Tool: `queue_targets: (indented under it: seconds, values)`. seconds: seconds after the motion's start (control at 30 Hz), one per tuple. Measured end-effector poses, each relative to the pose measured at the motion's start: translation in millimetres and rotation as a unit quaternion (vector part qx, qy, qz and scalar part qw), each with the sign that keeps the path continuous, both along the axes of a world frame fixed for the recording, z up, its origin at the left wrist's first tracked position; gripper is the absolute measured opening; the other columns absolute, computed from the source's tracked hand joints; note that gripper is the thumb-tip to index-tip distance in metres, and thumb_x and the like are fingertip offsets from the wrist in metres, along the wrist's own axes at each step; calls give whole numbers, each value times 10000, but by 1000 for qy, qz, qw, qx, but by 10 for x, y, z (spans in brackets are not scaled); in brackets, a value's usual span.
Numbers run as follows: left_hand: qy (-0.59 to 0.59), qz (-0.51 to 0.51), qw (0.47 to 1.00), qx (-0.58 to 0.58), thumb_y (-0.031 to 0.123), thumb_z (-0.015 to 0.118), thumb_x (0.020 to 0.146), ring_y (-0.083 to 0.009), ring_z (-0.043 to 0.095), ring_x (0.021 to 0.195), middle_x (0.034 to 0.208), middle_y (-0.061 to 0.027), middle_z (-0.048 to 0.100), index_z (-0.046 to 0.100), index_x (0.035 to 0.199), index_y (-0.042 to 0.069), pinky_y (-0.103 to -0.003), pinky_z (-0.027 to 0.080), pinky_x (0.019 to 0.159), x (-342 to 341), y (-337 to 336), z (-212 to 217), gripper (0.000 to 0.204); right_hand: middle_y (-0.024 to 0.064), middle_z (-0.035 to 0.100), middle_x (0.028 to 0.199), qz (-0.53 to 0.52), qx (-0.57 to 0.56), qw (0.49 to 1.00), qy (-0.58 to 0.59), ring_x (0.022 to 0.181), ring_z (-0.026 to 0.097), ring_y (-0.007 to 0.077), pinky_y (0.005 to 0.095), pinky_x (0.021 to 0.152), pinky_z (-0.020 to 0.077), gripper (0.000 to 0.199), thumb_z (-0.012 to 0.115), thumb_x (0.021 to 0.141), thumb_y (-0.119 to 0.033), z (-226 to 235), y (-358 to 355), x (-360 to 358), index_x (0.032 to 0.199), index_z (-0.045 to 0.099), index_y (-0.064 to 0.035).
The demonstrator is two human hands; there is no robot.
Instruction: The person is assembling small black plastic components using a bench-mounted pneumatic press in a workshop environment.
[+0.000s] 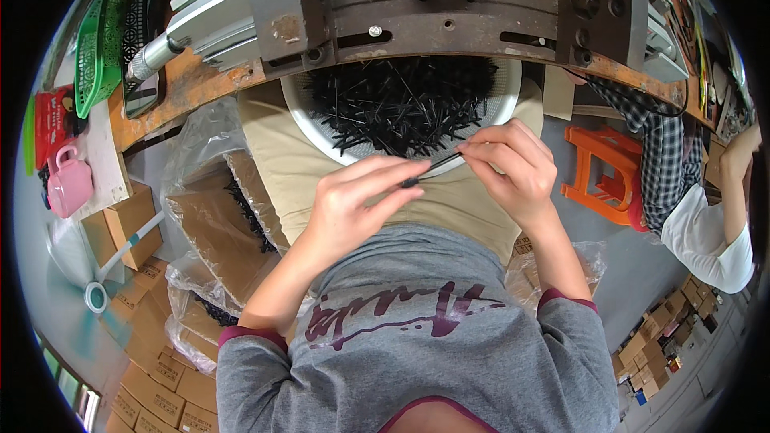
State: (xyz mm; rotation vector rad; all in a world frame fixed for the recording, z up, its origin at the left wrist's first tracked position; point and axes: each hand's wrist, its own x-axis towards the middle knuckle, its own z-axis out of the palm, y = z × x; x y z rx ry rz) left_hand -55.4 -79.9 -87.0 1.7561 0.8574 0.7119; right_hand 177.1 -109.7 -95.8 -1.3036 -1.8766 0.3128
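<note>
Between my two hands is a thin black rod-like part (441,163), with a thicker dark end near the left fingers. My left hand (362,194) pinches that thicker end between thumb and fingers. With its fingertips, my right hand (513,167) grips the other, thinner end. Both hands are over my lap, just in front of a white basket (341,152) resting on my thighs. Heaped inside the basket are many similar slim black parts (401,100). What exactly the small part is cannot be made out.
Beyond the basket stands a dark metal fixture (449,12) on a wooden bench edge (188,96). At left are a green basket (96,52), a pink mug (70,182) and an open carton (212,216) in plastic. An orange stool (597,176) and another person (706,228) are at right.
</note>
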Motion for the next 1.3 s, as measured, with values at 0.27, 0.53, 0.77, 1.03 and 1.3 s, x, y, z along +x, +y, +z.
queue_targets:
  seconds: [0.27, 0.53, 0.77, 1.03, 1.3]
  values:
    - [15, -28, 993, 114, 96, 866, 676, -202, 707, 786, 945, -101, 731, 761, 946, 40, -286, 552, 650, -135, -17, 385, 295, 95, 696, 826, -57, 9, 998, -3, 685, 660, 213, 277, 552, 498, 189, 798, 642, 43, 291, 22, 96, 793, 699, -16]
    - [-38, -37, 998, 44, 107, 879, 637, -230, 712, 853, 1054, -164, 721, 756, 918, 26, -297, 583, 693, -147, -27, 600, 317, 96, 689, 836, -10, -387, 823, 415, 583, 599, 93, 213, 513, 454, 141, 696, 855, 39, 604, 2, -37, 993, 722, 55]
    - [-48, -77, 983, 160, 131, 865, 630, -253, 720, 847, 1137, -176, 709, 757, 929, 17, -328, 593, 725, -169, 55, 613, 338, 87, 695, 774, 63, -403, 752, 518, 620, 642, 103, 242, 576, 535, 171, 641, 953, -59, 636, 97, -60, 1059, 667, 72]
    - [-39, -91, 982, 161, 82, 848, 648, -248, 723, 831, 1141, -184, 704, 752, 927, -16, -320, 607, 701, -143, 19, 612, 312, 151, 696, 829, 53, -398, 732, 550, 649, 704, 188, 277, 584, 581, 206, 490, 1046, -129, 771, 95, -244, 998, 583, 50]
    - [-39, -94, 980, 172, 77, 839, 665, -244, 719, 814, 1139, -183, 703, 749, 924, -25, -315, 606, 695, -125, 23, 626, 293, 200, 686, 806, 34, -345, 790, 505, 586, 696, 243, 290, 517, 583, 232, 458, 1045, -107, 786, 33, -351, 979, 574, 83]
